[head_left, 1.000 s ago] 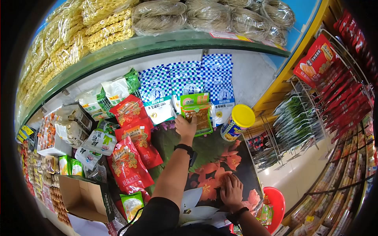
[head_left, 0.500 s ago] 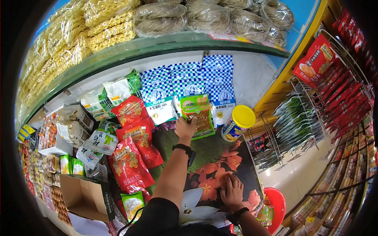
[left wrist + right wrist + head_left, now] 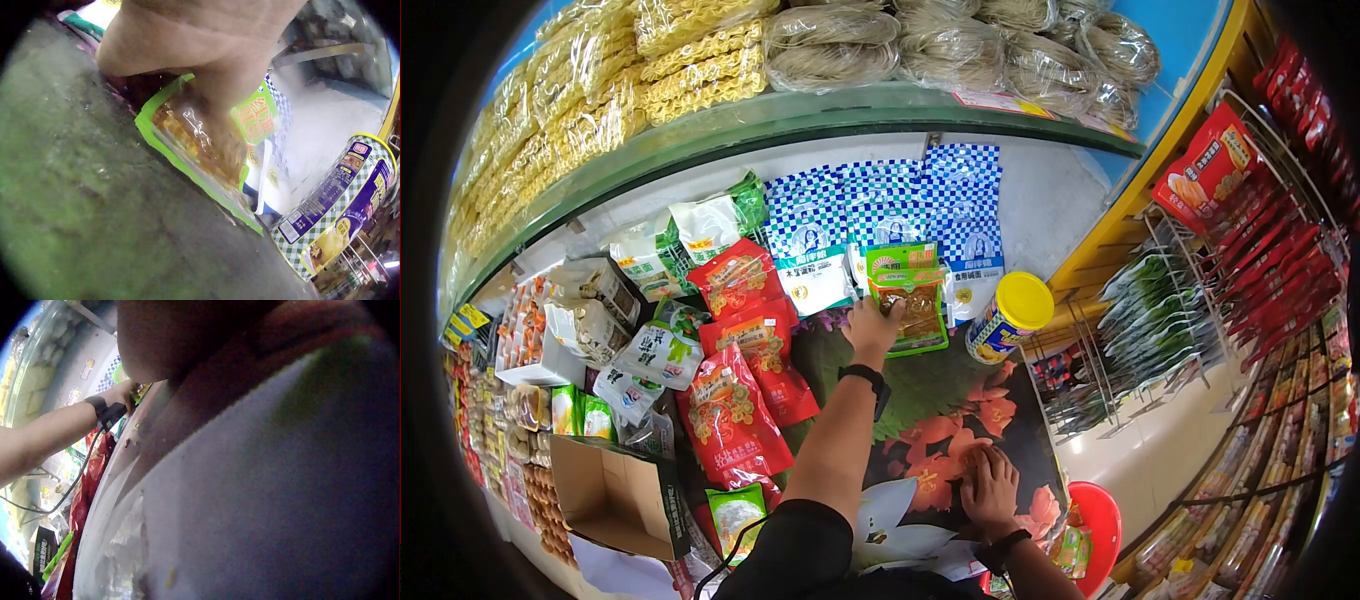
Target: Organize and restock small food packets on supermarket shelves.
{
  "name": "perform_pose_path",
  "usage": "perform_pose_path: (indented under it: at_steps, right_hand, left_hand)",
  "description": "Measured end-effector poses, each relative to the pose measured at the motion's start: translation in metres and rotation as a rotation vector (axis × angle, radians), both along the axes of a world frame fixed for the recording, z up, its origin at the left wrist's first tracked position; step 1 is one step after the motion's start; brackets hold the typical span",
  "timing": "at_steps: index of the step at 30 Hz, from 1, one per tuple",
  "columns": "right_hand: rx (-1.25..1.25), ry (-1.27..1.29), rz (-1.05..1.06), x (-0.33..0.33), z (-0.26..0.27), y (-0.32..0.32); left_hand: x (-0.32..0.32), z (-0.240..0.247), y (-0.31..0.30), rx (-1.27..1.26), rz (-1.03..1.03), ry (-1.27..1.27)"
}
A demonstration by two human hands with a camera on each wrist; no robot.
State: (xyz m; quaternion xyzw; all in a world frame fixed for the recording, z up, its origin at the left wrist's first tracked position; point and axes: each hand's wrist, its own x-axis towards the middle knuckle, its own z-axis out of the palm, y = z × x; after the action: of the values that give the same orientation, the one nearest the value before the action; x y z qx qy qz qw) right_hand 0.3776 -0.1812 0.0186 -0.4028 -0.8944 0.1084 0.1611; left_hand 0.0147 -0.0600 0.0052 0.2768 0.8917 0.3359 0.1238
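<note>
Glossy green plastic framed the flat, rectangular food packet (image 3: 924, 326), its clear window showing shiny brown contents. The left hand (image 3: 872, 328) gripped this packet at its left edge, thumb laid across the front; how the remaining fingers sat could not be told. The packet was tipped back near crisp bags with checked tops (image 3: 885, 195), towards the far side of the tabletop (image 3: 930, 395), and well apart from the right hand (image 3: 992, 490). That hand rested nearer the body, fingers loosely bent and slightly spread, on the smooth printed surface of orange flowers and green leaves.

Just right of the packet stood a cylindrical can (image 3: 1005, 318) with a yellow lid. To the left of the left arm lay puffy, crinkled red bags (image 3: 730, 405), and beyond them an open cardboard box (image 3: 615, 490). Above, a thick glass shelf (image 3: 850, 110) bore film-wrapped, wavy yellow noodles (image 3: 705, 75) and wiry grey vermicelli (image 3: 832, 50).
</note>
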Motion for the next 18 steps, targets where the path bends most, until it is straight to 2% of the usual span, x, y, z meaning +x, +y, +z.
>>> perform_pose_path:
  at_steps: [9, 18]
  right_hand:
    - [0.017, 0.011, 0.000, 0.002, -0.002, 0.000]
    - [0.033, 0.012, -0.004, 0.002, 0.002, -0.003]
  left_hand:
    - [0.015, -0.006, 0.003, 0.012, 0.097, 0.075]
    - [0.007, 0.000, -0.021, 0.041, 0.036, -0.035]
